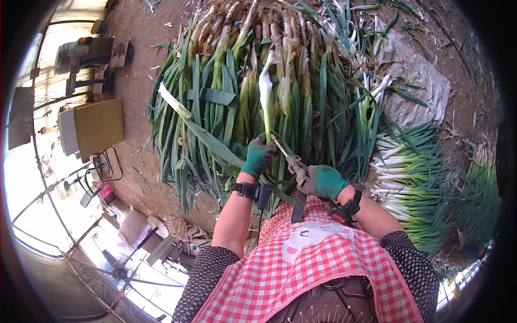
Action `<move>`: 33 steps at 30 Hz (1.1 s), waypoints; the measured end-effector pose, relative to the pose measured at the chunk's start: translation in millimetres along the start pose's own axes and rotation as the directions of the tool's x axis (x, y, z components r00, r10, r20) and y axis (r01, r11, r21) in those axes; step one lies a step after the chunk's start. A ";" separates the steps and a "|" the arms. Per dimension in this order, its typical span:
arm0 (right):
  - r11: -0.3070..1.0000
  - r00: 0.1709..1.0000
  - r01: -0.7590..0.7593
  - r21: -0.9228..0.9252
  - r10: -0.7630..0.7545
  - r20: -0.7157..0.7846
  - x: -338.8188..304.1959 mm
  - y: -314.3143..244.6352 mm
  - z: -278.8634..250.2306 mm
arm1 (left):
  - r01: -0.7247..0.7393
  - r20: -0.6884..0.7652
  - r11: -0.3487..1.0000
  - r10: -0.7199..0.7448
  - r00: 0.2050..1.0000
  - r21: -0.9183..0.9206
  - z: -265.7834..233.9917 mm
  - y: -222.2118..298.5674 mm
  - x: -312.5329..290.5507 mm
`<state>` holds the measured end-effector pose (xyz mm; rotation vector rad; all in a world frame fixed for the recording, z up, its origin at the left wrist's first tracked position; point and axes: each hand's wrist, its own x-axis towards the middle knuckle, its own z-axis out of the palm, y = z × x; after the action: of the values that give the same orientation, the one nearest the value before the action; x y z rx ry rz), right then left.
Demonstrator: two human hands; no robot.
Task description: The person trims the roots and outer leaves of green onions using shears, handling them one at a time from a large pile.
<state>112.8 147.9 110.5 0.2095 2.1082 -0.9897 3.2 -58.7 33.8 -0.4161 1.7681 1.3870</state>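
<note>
My left hand (pixel 259 158), in a green and dark work glove, is closed around the leafy part of a leek (pixel 266 89). Its white shank points away from me over a large heap of leeks (pixel 215 102), whose soil-stained root ends lie at the far side. In my right hand (pixel 321 181), gloved in green and grey, is a slim tool with a thin metal tip (pixel 279 146). The tip lies beside the held leek, close to my left fingers; the glove hides most of the handle. A loose leaf with a pale end (pixel 173 101) crosses the heap's left side.
Cleaned leeks with white shanks (pixel 396 175) are stacked at my right, and more greens (pixel 476 188) lie beyond them. A pale plastic sheet (pixel 417 81) covers soil at the far right. Left stand a yellowish box (pixel 98 129) and a fan (pixel 119 269).
</note>
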 end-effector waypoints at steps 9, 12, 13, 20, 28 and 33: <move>0.983 0.983 -0.107 0.152 0.128 -0.134 71.1 18.9 19.5 | -0.017 0.081 0.955 0.042 0.996 -0.297 -0.4 -33.4 7.0; 0.977 0.979 -0.156 0.143 0.172 -0.107 117.8 10.8 -11.7 | -0.016 0.101 0.975 0.039 0.994 -0.221 8.5 -24.1 -1.7; 0.999 0.991 0.017 0.049 -0.010 -0.133 129.2 21.9 -11.4 | -0.022 0.105 0.984 0.041 0.994 -0.174 14.2 -18.2 -6.3; 0.742 0.951 0.259 0.618 -0.084 -0.298 96.0 60.5 -45.0 | -0.514 0.316 0.561 0.416 0.853 0.650 30.2 10.2 -53.6; 0.964 0.720 0.142 0.225 0.056 -0.692 -60.2 210.5 -169.0 | 0.191 -0.741 0.821 0.353 0.572 0.539 -174.6 -28.4 7.4; 0.997 0.669 -0.077 0.018 0.065 -0.740 -112.0 314.0 -200.8 | 0.310 -0.683 0.640 0.487 0.544 0.703 -264.8 -21.0 -35.3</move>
<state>210.3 523.9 86.1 0.8057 2.8121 -0.9240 -67.5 -316.0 59.6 -0.5400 3.0357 0.2340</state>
